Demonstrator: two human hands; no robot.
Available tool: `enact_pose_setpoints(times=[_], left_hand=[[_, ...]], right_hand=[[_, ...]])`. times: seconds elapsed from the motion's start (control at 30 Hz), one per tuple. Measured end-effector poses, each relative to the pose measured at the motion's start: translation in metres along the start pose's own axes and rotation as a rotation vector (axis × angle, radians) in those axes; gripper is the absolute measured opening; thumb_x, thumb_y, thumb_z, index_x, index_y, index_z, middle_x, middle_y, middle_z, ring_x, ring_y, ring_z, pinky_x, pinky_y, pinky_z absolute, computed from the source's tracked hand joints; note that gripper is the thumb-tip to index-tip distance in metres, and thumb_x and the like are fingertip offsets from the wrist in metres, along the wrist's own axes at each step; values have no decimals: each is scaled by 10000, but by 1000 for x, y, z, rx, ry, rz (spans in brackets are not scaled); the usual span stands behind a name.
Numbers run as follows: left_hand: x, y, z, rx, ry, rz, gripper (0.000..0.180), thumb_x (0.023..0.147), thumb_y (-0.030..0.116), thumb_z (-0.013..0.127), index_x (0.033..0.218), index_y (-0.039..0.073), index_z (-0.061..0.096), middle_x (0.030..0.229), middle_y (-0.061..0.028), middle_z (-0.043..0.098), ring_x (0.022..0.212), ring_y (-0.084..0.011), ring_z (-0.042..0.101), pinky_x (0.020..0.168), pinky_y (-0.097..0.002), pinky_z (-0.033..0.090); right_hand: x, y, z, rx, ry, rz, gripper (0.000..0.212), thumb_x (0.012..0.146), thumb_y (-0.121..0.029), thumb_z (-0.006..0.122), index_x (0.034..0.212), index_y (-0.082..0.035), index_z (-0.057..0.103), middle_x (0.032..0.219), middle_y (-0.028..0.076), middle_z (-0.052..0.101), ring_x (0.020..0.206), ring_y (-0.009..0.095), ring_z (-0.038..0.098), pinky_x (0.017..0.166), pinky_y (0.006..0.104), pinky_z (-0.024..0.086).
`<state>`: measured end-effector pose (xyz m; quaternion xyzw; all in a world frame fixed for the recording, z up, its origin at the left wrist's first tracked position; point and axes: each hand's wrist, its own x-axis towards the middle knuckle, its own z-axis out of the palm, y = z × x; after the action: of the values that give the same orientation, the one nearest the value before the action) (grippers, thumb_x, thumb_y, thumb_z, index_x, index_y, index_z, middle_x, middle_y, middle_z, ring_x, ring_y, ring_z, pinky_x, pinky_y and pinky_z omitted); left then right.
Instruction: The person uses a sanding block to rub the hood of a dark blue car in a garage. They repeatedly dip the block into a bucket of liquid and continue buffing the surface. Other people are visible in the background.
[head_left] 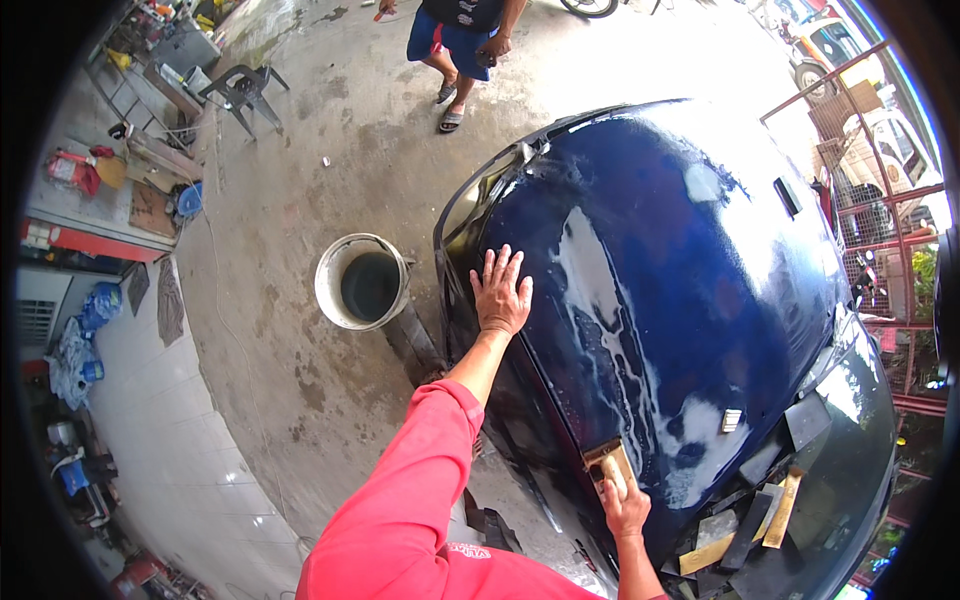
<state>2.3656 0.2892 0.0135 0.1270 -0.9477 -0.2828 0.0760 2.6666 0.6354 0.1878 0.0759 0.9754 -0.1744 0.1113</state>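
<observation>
My left hand (502,292) lies flat with spread fingers near the side edge of a dark blue car hood (680,270). Wet whitish streaks and pale patches mark the paint. Down by the hood's rear edge, my right hand (625,508) grips a tan sanding block (609,462), its thumb and fingers on top and its face against the hood. A small white block (732,420) rests on the hood to the right of it, and a small dark block (787,197) sits at the far right.
A white bucket of dark water (362,282) stands on the concrete floor left of the car. Sandpaper strips and dark pieces (745,530) lie by the windshield. Beyond the car a person (460,45) stands, near a dark plastic chair (245,95). A red metal fence (880,190) borders the right.
</observation>
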Motion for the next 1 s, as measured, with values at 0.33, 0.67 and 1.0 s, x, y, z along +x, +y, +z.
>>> enact_pose_setpoints(times=[0.33, 0.67, 1.0], left_hand=[[0, -4, 0, -66, 45, -1, 536, 1076, 419, 557, 1582, 242, 539, 1722, -13, 419, 1639, -302, 276, 1286, -670, 209], [2, -6, 6, -87, 86, 18, 447, 1113, 426, 523, 1471, 202, 668, 1640, -49, 536, 1602, -327, 357, 1265, -697, 214], [3, -24, 23, -301, 164, 26, 484, 1142, 467, 449, 1473, 182, 659, 1635, -33, 552, 1587, -317, 398, 1263, -673, 232]], right_hand=[[221, -96, 38, -6, 14, -73, 515, 1013, -560, 645, 1039, -64, 784, 863, 264, 747, 843, 487, 731, 737, 574, 564], [115, -94, 9, 62, -128, 11, 507, 1015, -583, 622, 1294, -193, 785, 968, 230, 785, 836, 468, 743, 771, 565, 586], [143, -144, -2, 50, -129, 7, 593, 1015, -647, 587, 1247, -144, 801, 847, 237, 767, 812, 438, 764, 741, 518, 593]])
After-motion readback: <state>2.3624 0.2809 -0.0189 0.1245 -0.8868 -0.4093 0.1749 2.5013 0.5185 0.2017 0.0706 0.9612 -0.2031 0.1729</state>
